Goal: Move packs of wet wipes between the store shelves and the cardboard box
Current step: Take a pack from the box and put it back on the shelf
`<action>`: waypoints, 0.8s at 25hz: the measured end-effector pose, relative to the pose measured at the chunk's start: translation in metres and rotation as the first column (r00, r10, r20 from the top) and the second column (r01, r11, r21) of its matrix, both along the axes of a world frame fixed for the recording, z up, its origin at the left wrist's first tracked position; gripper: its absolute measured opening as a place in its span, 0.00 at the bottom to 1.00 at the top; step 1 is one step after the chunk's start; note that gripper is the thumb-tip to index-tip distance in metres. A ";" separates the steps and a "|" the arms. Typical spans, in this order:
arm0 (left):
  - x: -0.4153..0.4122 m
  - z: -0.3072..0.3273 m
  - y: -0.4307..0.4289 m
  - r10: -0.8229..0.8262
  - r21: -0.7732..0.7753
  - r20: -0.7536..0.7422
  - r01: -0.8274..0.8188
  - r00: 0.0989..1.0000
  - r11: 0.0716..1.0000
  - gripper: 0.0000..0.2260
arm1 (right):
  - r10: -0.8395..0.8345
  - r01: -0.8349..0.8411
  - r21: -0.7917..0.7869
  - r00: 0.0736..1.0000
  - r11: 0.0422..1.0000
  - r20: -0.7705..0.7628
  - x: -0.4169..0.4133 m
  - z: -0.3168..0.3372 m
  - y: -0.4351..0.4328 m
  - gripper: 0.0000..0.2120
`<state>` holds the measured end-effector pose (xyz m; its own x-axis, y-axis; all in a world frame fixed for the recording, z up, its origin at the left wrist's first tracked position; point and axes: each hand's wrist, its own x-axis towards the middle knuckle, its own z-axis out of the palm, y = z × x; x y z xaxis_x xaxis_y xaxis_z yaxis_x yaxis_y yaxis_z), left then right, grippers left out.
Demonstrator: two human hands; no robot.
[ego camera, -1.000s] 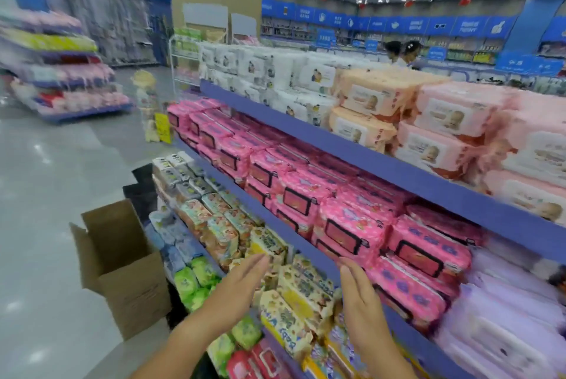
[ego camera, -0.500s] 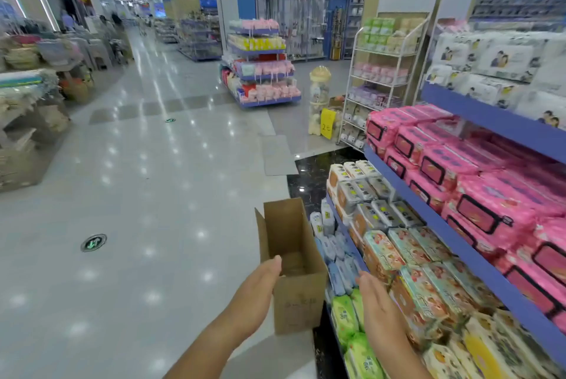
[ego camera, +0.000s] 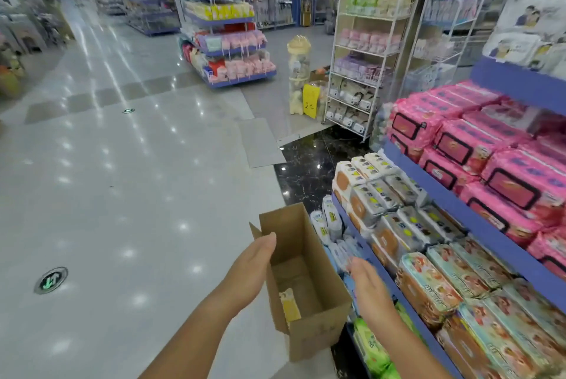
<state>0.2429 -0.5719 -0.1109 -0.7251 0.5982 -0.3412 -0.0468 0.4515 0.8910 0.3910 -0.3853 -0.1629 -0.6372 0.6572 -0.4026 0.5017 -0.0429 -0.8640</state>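
An open cardboard box (ego camera: 318,332) stands on the floor beside the blue store shelves (ego camera: 453,207). One yellowish pack (ego camera: 289,306) lies at its bottom. My left hand (ego camera: 249,268) reaches over the box's left wall with straight fingers and holds nothing. My right hand (ego camera: 369,286) hovers to the right of the box, fingers straight, also holding nothing. Orange and teal packs of wet wipes (ego camera: 428,283) fill the shelf just right of my right hand. Pink packs (ego camera: 465,145) sit on the shelf above, green packs (ego camera: 372,348) low down.
A white wire rack (ego camera: 364,50) with goods stands ahead at the shelf's end, with a tall clear container (ego camera: 298,72) and a yellow price sign beside it. A tiered display (ego camera: 229,38) stands further back. Glossy aisle floor (ego camera: 122,194) stretches left.
The view has swung left and down from the shelf front to the box and the aisle. Both hands have moved from the yellow packs to either side of the box.
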 end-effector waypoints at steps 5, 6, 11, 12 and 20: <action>-0.132 -0.050 0.016 -0.206 -0.073 0.032 0.208 0.978 0.975 0.31 | -0.229 0.228 -0.004 0.973 0.974 -0.017 -0.080 -0.063 -0.014 0.31; -0.155 -0.057 0.020 -0.256 -0.093 0.052 0.259 0.965 0.961 0.30 | -0.295 0.294 -0.024 0.956 0.955 -0.009 -0.095 -0.074 -0.020 0.32; -0.233 -0.093 0.052 -0.494 -0.228 0.105 0.504 0.863 0.833 0.25 | -0.561 0.564 -0.133 0.826 0.815 0.057 -0.143 -0.113 -0.060 0.28; -0.244 -0.103 0.063 -0.538 -0.256 0.119 0.549 0.835 0.796 0.25 | -0.600 0.605 -0.156 0.796 0.781 0.084 -0.148 -0.120 -0.065 0.27; -0.311 -0.196 0.148 -0.663 -0.409 0.245 0.695 0.707 0.591 0.25 | -0.692 0.741 -0.171 0.668 0.649 0.274 -0.199 -0.206 -0.058 0.23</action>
<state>-0.0680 -0.4236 -0.3071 -0.1401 0.6778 -0.7218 0.3935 0.7070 0.5876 0.1916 -0.4430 -0.3693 0.0854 0.7391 -0.6681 0.3550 -0.6492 -0.6727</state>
